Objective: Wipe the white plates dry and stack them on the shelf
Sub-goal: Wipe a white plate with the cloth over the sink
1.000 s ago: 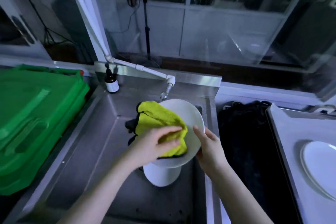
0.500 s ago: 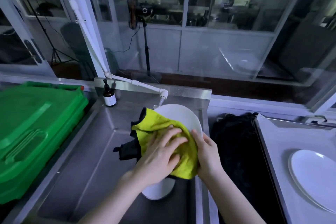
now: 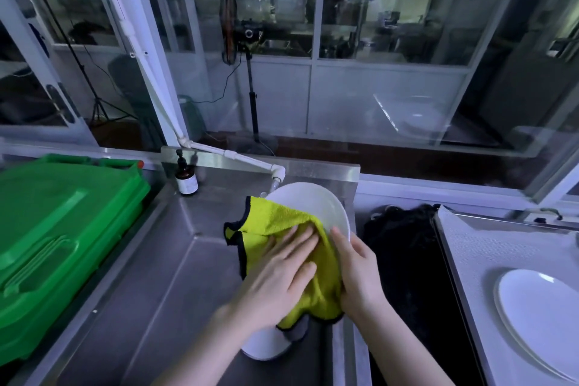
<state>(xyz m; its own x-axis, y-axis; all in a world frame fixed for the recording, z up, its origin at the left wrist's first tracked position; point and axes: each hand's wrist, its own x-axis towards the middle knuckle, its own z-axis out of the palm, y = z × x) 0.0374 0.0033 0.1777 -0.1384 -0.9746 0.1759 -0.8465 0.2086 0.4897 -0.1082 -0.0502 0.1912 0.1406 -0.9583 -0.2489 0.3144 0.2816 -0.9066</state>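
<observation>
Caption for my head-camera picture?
Left hand presses a yellow cloth on a white plate the right hand holds over the sink.

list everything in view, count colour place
sink: 1, steel, centre
counter: 1, pale, right
held plate: 1, white, tilted over sink
cloth: 1, yellow, on held plate
spare plate: 1, white, on counter
dish: 1, white, in sink below cloth
tap: 1, white, over sink
pump bottle: 1, brown, sink's back left
bin: 1, green, left
bundle: 1, black, between sink and counter
fan: 1, dark, behind window
left hand: 1, pressing flat on cloth
right hand: 1, gripping held plate's rim
</observation>
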